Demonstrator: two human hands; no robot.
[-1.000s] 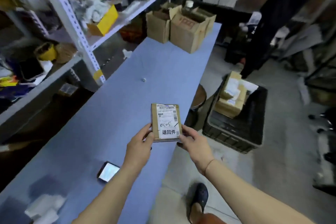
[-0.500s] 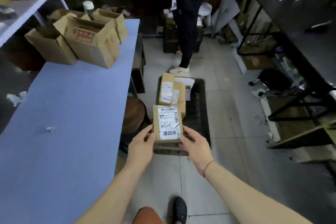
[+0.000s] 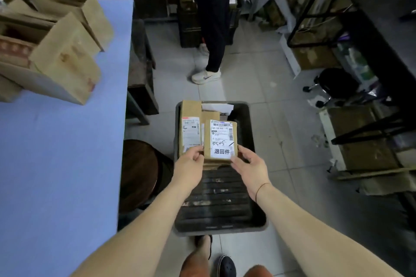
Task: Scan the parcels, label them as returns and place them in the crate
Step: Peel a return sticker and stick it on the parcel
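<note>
A small brown parcel (image 3: 221, 139) with a white shipping label and a printed return sticker hangs over the black crate (image 3: 254, 213) on the floor. My left hand (image 3: 190, 163) pinches its lower left corner and my right hand (image 3: 248, 165) pinches its lower right corner. Below and to the left of it, inside the crate, lie other labelled parcels (image 3: 191, 128), stacked at the crate's far end. The near half of the crate floor shows bare black ribs.
A blue table (image 3: 63, 153) runs along the left with open cardboard boxes (image 3: 65, 58) at its far end. A round wooden stool (image 3: 139, 173) stands between table and crate. A person in dark trousers (image 3: 213, 29) stands beyond the crate. Black racks and a rolling stool (image 3: 333, 83) stand on the right.
I have turned from the table toward the floor. Both hands carried the parcel from above the table edge out over the crate and lower, close to the stacked parcels.
</note>
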